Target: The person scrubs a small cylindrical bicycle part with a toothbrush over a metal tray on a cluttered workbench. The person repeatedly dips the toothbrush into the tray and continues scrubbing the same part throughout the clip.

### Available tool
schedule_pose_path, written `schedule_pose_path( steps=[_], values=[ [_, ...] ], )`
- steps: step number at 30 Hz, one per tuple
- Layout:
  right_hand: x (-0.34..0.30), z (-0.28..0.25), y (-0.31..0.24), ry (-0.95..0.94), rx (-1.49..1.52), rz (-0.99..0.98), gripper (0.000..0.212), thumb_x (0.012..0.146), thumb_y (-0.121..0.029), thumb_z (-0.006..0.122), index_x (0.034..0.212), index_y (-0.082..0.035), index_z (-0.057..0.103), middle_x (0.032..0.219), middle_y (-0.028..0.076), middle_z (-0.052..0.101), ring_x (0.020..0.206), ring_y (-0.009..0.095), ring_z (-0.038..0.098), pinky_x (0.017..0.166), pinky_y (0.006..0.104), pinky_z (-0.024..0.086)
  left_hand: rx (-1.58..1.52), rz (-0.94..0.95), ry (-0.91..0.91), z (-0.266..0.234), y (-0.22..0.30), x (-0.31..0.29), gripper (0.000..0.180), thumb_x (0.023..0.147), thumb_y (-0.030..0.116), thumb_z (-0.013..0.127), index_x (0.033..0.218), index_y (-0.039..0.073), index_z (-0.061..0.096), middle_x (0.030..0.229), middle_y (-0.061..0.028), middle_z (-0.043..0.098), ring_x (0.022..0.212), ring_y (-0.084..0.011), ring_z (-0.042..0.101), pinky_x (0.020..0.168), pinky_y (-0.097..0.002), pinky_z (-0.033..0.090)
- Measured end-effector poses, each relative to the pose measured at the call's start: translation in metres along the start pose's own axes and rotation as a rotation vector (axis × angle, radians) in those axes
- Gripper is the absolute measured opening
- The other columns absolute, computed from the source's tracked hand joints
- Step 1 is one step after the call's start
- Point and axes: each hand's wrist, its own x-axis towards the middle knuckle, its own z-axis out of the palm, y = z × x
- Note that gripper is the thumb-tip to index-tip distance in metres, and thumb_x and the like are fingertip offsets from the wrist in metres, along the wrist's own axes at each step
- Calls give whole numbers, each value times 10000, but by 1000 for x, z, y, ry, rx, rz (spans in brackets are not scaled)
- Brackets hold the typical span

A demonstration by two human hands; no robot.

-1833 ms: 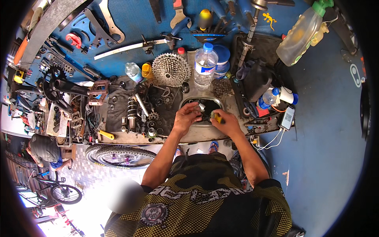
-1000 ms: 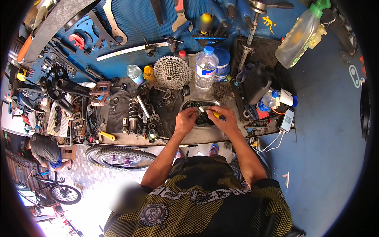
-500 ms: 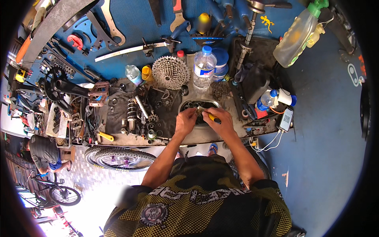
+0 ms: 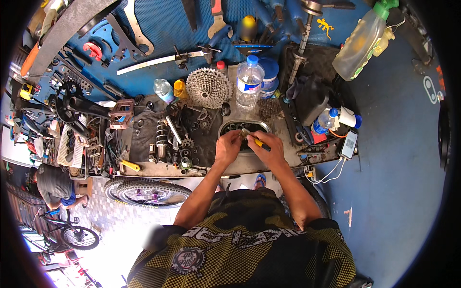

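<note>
Both hands meet over an oval metal tray [image 4: 263, 124] on the workbench, with small dark parts lying in it. My left hand [image 4: 227, 149] pinches a small pale part [image 4: 245, 132] between its fingertips; its exact kind is too small to make out. My right hand [image 4: 270, 150] is closed around a hand tool with a yellow and black handle [image 4: 261, 144]. The tool's front end points toward the small part, but fingers hide most of it. Just beyond the tray stands a clear water bottle [image 4: 248, 86] with a blue cap.
A large bicycle cassette [image 4: 208, 88] leans behind the tray. To the left lie a shock absorber [image 4: 161, 139], a pedal [image 4: 122, 114] and a yellow-handled tool [image 4: 130, 165]. A phone [image 4: 349, 145] with white cables sits at the bench's right end. Another person [image 4: 55, 185] crouches at far left.
The view has shifted very slightly. Both hands keep their grips over the tray, with only small finger movement around the pale part and the tool.
</note>
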Motion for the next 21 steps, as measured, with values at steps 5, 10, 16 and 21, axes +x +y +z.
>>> schedule_pose_path(
  steps=[5, 10, 16, 21],
  values=[
    [-2, -3, -13, 49, 24, 19, 227, 972, -336, 819, 1009, -117, 775, 890, 117, 780, 858, 348, 749, 769, 479, 572, 46, -42, -40, -10, 16, -1, 300, 1010, 70, 724, 1298, -5, 764, 1107, -226, 828, 1049, -272, 827, 878, -362, 625],
    [-2, -1, -4, 33, 10, 63, 225, 971, -348, 816, 999, -130, 771, 862, 113, 776, 846, 355, 754, 756, 480, 572, 22, -9, 14, -4, 12, -2, 261, 1035, 93, 728, 1274, -2, 777, 1056, -161, 851, 947, -139, 799, 791, -327, 619],
    [4, -3, -3, -59, -78, 185, 237, 999, -359, 779, 1037, -125, 791, 889, 111, 797, 859, 354, 770, 787, 458, 588, -65, -106, -39, -5, 16, -1, 267, 1059, 72, 699, 1310, 1, 759, 1073, -111, 841, 858, -98, 737, 663, -288, 611],
    [-6, -7, 27, -189, -39, 402, 302, 1013, -437, 750, 1171, -186, 804, 1009, 157, 824, 989, 410, 778, 897, 501, 594, -427, -260, -61, -13, 10, 0, 301, 1099, 63, 657, 1391, -9, 666, 1150, -120, 807, 964, -166, 772, 720, -317, 666]
  ],
)
